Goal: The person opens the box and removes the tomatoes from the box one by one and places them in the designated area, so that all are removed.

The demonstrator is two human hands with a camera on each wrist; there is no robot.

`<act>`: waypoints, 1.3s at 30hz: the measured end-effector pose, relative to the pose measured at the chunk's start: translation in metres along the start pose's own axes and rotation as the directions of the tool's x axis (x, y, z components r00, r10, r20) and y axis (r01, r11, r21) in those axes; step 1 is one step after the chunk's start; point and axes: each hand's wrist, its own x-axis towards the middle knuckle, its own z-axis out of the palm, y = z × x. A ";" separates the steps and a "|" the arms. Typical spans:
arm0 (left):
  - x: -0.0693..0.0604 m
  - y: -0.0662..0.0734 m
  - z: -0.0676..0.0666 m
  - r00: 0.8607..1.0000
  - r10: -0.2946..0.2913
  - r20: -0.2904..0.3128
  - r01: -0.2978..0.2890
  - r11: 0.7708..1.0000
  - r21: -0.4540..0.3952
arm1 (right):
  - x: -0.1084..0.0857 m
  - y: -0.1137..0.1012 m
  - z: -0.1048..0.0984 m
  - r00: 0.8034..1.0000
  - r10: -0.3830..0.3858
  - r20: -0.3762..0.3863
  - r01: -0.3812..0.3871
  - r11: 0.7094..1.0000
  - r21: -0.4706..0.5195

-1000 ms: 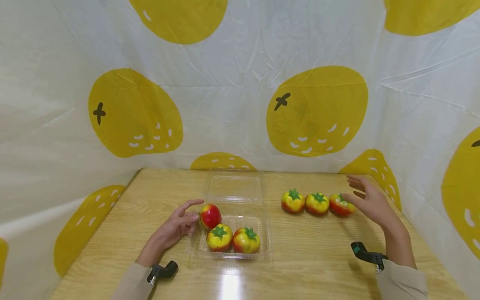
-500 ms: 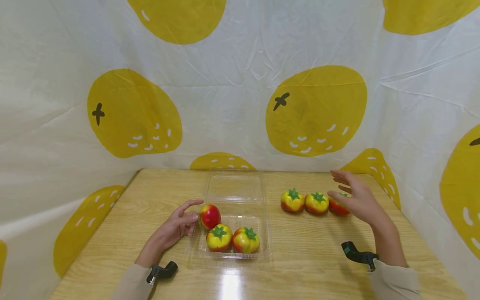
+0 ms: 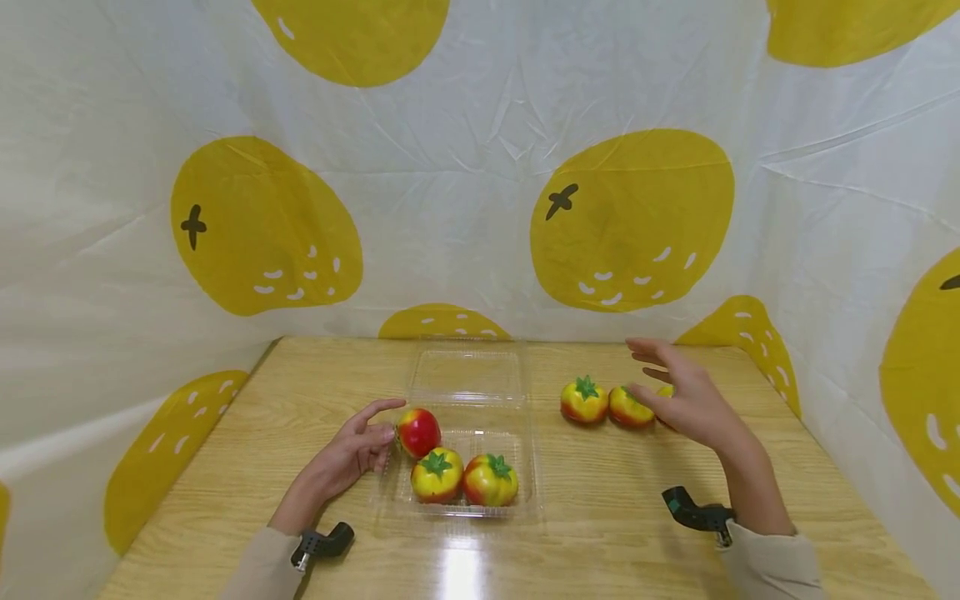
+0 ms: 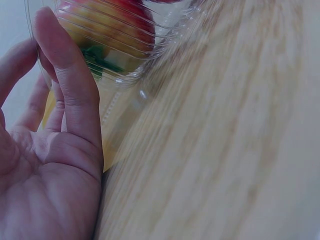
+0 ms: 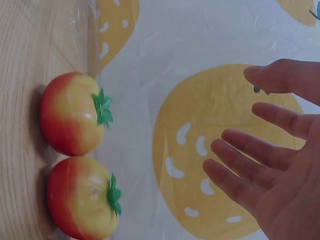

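Note:
A clear plastic clamshell container (image 3: 528,467) stands with its lid (image 3: 468,375) folded back. Inside are a redder toy tomato (image 3: 419,432) lying on its side and two yellow-red toy tomatoes (image 3: 437,477) with green leaf tops up. My left hand (image 3: 352,450) pinches the container's left rim, thumb against the wall; the left wrist view shows a tomato (image 4: 110,30) through the ridged plastic. My right hand (image 3: 688,398) hovers over a row of three more tomatoes (image 3: 584,402), fingers spread and holding nothing. It partly hides the middle and right ones in the head view.
The wooden table (image 3: 592,525) ends at a white curtain (image 3: 450,225) printed with yellow fruit, at the back and both sides. Black wrist mounts (image 3: 322,543) sit on both forearms.
My right hand has moved left along the row, from beside the rightmost tomato to above the middle and right ones. The left hand and the container have stayed put.

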 end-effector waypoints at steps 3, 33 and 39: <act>0.000 0.001 -0.001 1.000 0.004 0.002 -0.004 1.000 0.001 | 0.004 -0.004 0.004 1.000 -0.007 0.014 0.007 1.000 -0.002; -0.002 0.001 0.000 1.000 0.002 -0.001 -0.002 1.000 -0.003 | 0.015 -0.045 0.075 0.973 -0.041 0.229 0.026 0.997 0.068; 0.000 0.001 0.000 1.000 -0.002 -0.003 0.002 1.000 0.001 | 0.016 -0.050 0.086 0.957 -0.075 0.281 0.027 0.985 0.170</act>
